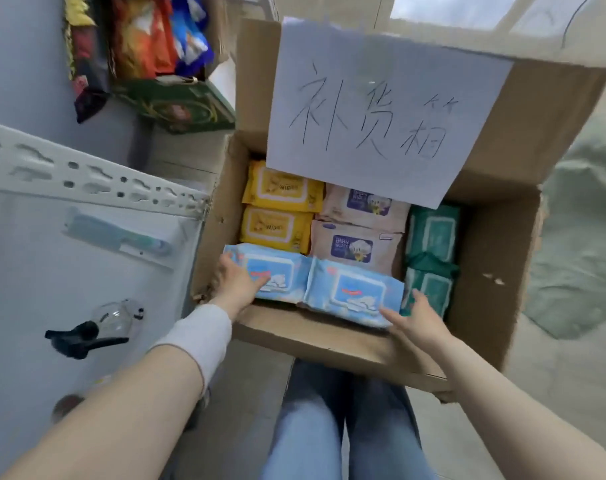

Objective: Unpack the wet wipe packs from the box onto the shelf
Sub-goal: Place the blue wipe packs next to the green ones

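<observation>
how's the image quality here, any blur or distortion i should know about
Head view: soft, even light, no glare or hard shadows. Head view: wide-angle bend curves the shelf rail and the box walls. Head view: snack bags top left are smeared; the paper sign and the blue pack the left hand grips look sharper.

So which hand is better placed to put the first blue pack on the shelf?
Left, probably. The left hand grips the left blue pack, nearest the shelf; the right hand only touches the right blue pack with straight fingers.
</observation>
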### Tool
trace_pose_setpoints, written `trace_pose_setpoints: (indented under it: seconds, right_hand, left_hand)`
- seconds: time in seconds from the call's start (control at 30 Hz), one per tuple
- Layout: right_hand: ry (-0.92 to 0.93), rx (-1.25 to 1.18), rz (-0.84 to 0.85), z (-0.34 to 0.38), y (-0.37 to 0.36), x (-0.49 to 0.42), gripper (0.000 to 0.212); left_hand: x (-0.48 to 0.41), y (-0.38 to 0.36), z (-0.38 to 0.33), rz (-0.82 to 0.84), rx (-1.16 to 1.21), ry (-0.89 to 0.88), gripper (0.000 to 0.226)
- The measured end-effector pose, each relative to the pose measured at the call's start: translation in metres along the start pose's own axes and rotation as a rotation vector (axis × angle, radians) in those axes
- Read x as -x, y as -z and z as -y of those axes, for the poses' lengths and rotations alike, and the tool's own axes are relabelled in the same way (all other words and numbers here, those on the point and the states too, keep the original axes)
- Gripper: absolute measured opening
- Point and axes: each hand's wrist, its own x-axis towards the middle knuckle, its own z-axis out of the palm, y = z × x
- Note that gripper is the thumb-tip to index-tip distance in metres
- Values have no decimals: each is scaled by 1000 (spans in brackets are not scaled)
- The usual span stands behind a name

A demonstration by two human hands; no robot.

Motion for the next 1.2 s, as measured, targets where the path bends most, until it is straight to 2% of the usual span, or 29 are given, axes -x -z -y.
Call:
trace_pose_setpoints:
  seconds: [0.07,0.1,0.17,0.23,0.33,0.47,0.63,0.73,0.83,0.93,0.97,1.1,1.2]
  right_hand:
    - [-11,-166,-17,-12,-16,-39,127]
    - [-2,-251,-20,-17,-24,-53,128]
    - [-10,-385,-50,-8,-28,-55,103]
    - [-49,-452,-63,-8,-30,-59,90]
    - [-32,-527,96,-15,-23,-59,77]
    - [-35,-584,228,-30,-17,-65,100]
    - [53,-690,360,-33,-17,-61,95]
    - [65,-718,367,-33,-19,-59,93]
    - [67,-739,358,-32,-21,-61,103]
    - [82,-696,373,-30,-20,-60,102]
    - [89,-683,376,-31,-21,-60,101]
    - [106,-720,357,-33,-26,-48,87]
    - [98,-761,257,-31,-29,-35,101]
  left_hand:
    - [-21,-15,3,-36,97,69,92]
    - [-28,-19,4,-63,89,89,96]
    - [-37,-25,6,-130,24,109,103]
    - [-41,-25,7,-144,-13,125,106]
    - [-45,-22,11,-58,-29,139,95]
    - [-45,-13,12,-32,33,78,68]
    - [-45,-10,12,44,31,68,73]
    - [-45,-3,6,90,42,53,66]
    - [-47,3,-3,173,86,14,71]
    - [-50,4,-12,315,153,-35,38]
    - [-51,3,-12,333,191,-42,35]
    - [-42,-1,-5,293,313,-47,47]
    - [-25,-3,3,193,428,-20,51]
